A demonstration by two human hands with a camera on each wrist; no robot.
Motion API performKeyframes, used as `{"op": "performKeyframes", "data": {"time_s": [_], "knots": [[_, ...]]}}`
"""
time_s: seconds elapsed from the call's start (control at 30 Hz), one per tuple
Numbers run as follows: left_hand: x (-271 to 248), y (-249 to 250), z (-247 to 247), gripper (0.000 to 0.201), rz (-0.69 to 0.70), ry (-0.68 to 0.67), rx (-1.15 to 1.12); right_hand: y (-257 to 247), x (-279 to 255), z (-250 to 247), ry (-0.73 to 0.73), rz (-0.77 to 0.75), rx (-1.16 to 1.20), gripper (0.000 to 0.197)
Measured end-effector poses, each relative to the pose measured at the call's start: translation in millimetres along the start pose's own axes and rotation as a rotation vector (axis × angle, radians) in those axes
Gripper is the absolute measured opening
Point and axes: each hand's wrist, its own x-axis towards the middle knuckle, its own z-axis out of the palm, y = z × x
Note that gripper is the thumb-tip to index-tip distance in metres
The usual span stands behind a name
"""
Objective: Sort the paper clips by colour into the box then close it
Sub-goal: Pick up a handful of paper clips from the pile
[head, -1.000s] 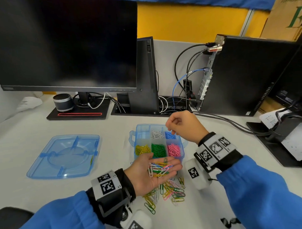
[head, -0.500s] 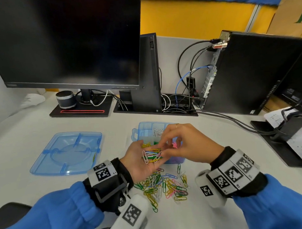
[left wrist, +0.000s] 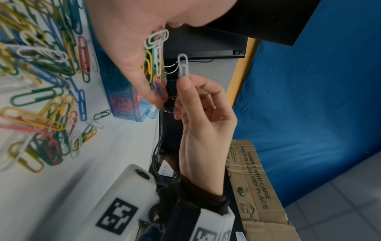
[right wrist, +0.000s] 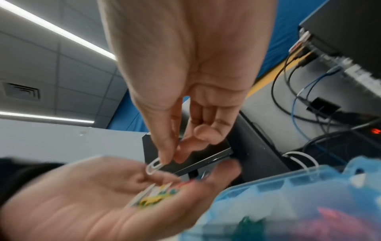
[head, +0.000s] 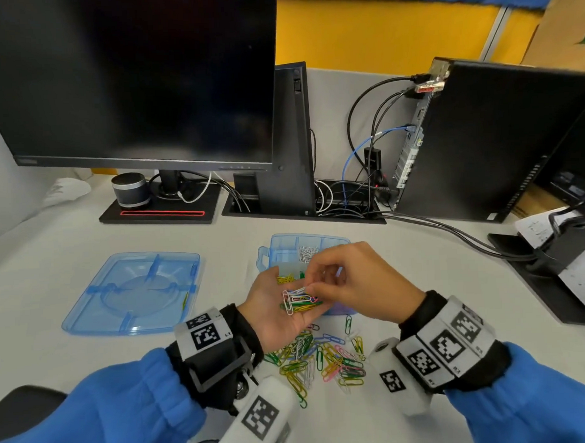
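My left hand point(head: 277, 308) is palm up just in front of the open blue box point(head: 285, 244), with a small heap of mixed paper clips point(head: 299, 302) lying on its flat palm. My right hand point(head: 311, 288) reaches over that palm and pinches one white clip point(left wrist: 183, 66) between thumb and forefinger, lifted a little above the heap point(right wrist: 158, 195). In the box, white clips point(head: 307, 254) and yellow clips point(head: 285, 279) show; both hands hide its other compartments. A loose pile of coloured clips point(head: 322, 356) lies on the table below my hands.
The blue lid point(head: 134, 293) lies flat on the table left of the box. A monitor point(head: 130, 81) and its stand, a small speaker point(head: 130, 190), a computer tower point(head: 497, 138) and cables point(head: 450, 232) stand behind. Black equipment with papers point(head: 558, 265) sits at the right.
My right hand came back from over the box to my left palm and picked a white clip out of the heap. My left hand stayed palm up, moving slightly toward the box.
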Motion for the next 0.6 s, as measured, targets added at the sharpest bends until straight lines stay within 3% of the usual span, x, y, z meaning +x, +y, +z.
{"op": "performKeyframes", "data": {"time_s": [0.1, 0.27, 0.6], "knots": [[0.4, 0.7, -0.3, 0.07, -0.002, 0.037, 0.021, -0.6, 0.3, 14.3, -0.042, -0.022, -0.077, 0.012], [0.0, -2.0, -0.6, 0.068, -0.004, 0.04, 0.05, 0.0, 0.2, 18.1, -0.053, -0.008, -0.085, 0.01], [-5.7, -3.1, 3.7, 0.069, -0.004, 0.008, 0.021, 1.5, 0.0, 11.0, -0.033, 0.106, 0.15, 0.013]]}}
